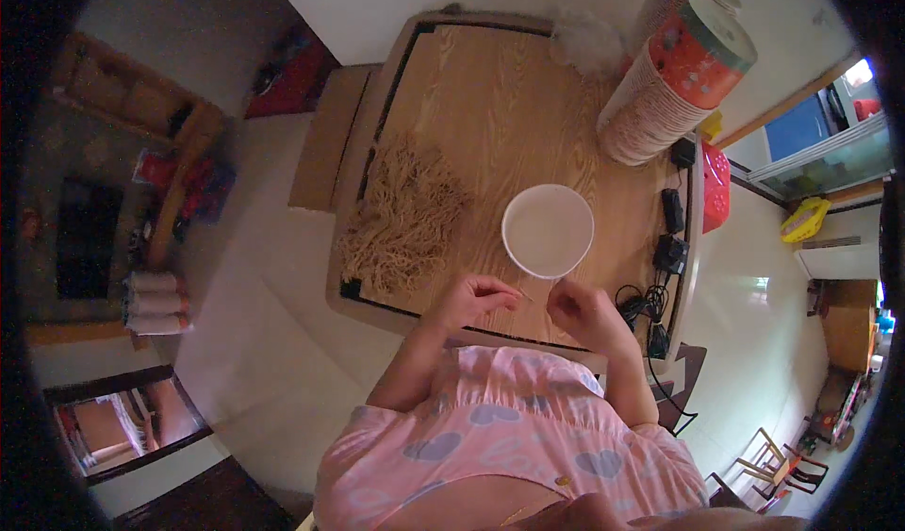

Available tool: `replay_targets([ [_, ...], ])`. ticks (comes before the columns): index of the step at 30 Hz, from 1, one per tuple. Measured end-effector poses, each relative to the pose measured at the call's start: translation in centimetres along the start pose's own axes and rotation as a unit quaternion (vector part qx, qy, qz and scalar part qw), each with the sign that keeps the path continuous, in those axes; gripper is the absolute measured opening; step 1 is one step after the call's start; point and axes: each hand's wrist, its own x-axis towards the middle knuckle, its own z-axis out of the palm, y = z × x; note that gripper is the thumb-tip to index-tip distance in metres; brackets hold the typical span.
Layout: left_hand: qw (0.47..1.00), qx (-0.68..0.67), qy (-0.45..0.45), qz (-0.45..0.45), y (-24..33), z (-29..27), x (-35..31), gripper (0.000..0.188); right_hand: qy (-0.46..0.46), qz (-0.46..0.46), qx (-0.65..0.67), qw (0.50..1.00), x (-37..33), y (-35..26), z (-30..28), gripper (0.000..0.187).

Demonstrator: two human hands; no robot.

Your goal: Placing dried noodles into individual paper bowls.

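Observation:
My left hand (pixel 483 300) is closed in a pinch near the table's front edge. A thin pale sliver shows at its fingertips, too small to name. Just to the right, my right hand (pixel 586 312) has its fingers curled together. What it holds, if anything, is hidden. The two hands are close but apart. Directly beyond them stands a round white tub (pixel 547 234), its mouth facing up. A loose heap of tan, wrinkled strands (pixel 405 215) lies on the table to the left of the tub, beyond my left hand.
Tall nested stacks of paper tubs (pixel 655 107) rise at the table's far right, near a crumpled clear plastic bag (pixel 583 45). Black power adapters (pixel 671 253) and coiled cables (pixel 650 305) line the right edge. A red plastic basket (pixel 715 187) sits beyond that edge.

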Motion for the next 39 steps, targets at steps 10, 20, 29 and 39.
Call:
replay_targets([
  [10, 0.993, 0.081, 0.063, 0.062, 0.7, 1.3, 1.5, 0.011, 0.025, -0.184, 0.146, 0.972, 3.5, 3.7, 5.0, 0.035],
  [20, 0.987, 0.045, 0.109, 0.113, 0.6, 1.2, 4.4, 0.014, 0.149, -0.036, 0.138, 0.978, 4.6, 5.5, 3.9, 0.006],
  [29, 0.854, 0.389, 0.224, 0.26, 1.9, -1.1, 14.9, 0.022, 0.225, 0.075, 0.143, 0.961, 3.3, 4.8, -3.4, 0.004],
  [39, 0.892, 0.432, 0.111, 0.074, -1.2, -0.8, 13.0, 0.031, 0.312, 0.049, 0.155, 0.936, 0.5, 5.0, -6.2, 0.003],
])
